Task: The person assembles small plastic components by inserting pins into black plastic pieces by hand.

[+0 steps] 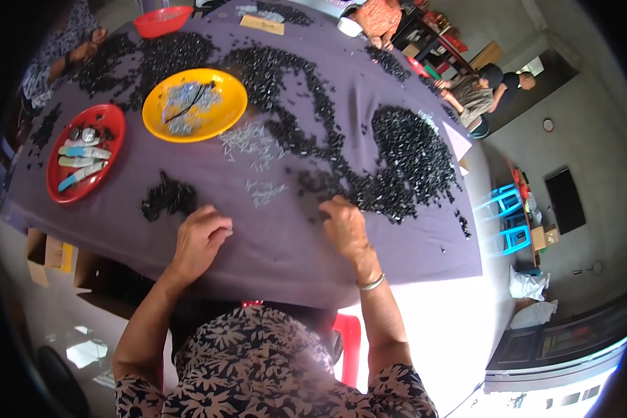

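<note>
My left hand point(202, 240) is above the near part of the cloth, its fingers pinched together. Whatever sits between those fingertips is too small to name. My right hand point(345, 226) curls its fingers at the near edge of a spread of small black pieces point(407, 160); its fingertips are closed and their contents hidden. A tangled heap of black pieces point(168, 196) lies just beyond my left hand. Between and beyond both hands are small clear, thin pieces point(263, 193), with more clear pieces point(251, 141) scattered farther off.
A yellow plate point(155, 125) holds clear pieces and a black strand. To its left, a red tray point(57, 184) carries blue-and-white handled tools. A red basin point(161, 31) stands at the far left. Other people point(49, 66) sit around the purple cloth point(118, 233); cardboard boxes point(49, 254) stand below.
</note>
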The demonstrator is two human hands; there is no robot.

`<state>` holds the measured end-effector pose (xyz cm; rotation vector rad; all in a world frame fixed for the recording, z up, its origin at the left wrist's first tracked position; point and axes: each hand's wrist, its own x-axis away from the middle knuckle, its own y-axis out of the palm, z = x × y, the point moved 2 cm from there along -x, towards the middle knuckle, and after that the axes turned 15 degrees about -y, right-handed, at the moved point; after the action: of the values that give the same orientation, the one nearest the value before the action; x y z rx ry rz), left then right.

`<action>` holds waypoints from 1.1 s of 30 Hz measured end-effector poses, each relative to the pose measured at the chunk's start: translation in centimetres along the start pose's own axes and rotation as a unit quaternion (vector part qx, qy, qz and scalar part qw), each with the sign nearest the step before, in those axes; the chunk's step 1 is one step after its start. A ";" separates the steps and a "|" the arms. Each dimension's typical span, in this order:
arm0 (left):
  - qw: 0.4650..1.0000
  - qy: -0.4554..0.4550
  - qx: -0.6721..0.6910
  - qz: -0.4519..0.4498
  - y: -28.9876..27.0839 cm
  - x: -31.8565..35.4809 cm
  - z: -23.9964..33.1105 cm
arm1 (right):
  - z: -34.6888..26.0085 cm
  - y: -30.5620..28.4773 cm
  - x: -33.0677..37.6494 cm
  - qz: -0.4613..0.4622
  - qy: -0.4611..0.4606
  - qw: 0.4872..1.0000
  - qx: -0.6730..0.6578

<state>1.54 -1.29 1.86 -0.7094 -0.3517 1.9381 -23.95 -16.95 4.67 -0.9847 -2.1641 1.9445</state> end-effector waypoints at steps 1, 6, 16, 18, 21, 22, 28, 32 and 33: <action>0.999 -0.018 0.029 0.002 0.1 0.0 0.0 | 0.0 -0.2 -0.2 0.006 -0.003 1.000 0.008; 0.996 -0.029 0.079 -0.003 0.4 -1.2 0.7 | 0.7 -0.5 -0.3 0.012 0.023 1.000 0.003; 0.988 -0.099 0.117 -0.023 -0.7 -0.3 -0.1 | -0.2 -0.1 -1.9 0.150 0.067 0.966 -0.201; 0.991 -0.071 0.111 -0.030 -0.5 -1.0 1.1 | -0.9 -0.5 -2.2 0.189 0.069 0.916 -0.348; 0.979 -0.082 0.183 -0.039 0.9 -1.4 1.1 | -1.7 0.9 -2.9 0.206 0.073 0.829 -0.514; 0.985 -0.056 0.159 -0.037 0.9 -1.5 1.3 | -2.4 1.3 -3.3 0.195 0.085 0.810 -0.546; 0.977 -0.099 0.186 -0.043 1.8 -1.4 0.0 | -5.1 4.9 -4.8 0.135 0.056 0.759 -0.634; 0.965 -0.129 0.225 -0.035 1.8 -0.9 -0.5 | -6.4 5.9 -5.3 0.113 0.040 0.776 -0.619; 0.965 -0.135 0.219 -0.045 1.4 -0.9 -0.2 | -6.4 6.1 -5.3 0.103 0.035 0.786 -0.609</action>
<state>0.94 -2.77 1.21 -0.1386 -0.1064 1.9363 -14.41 -14.06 2.26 -1.3371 -3.2926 0.2212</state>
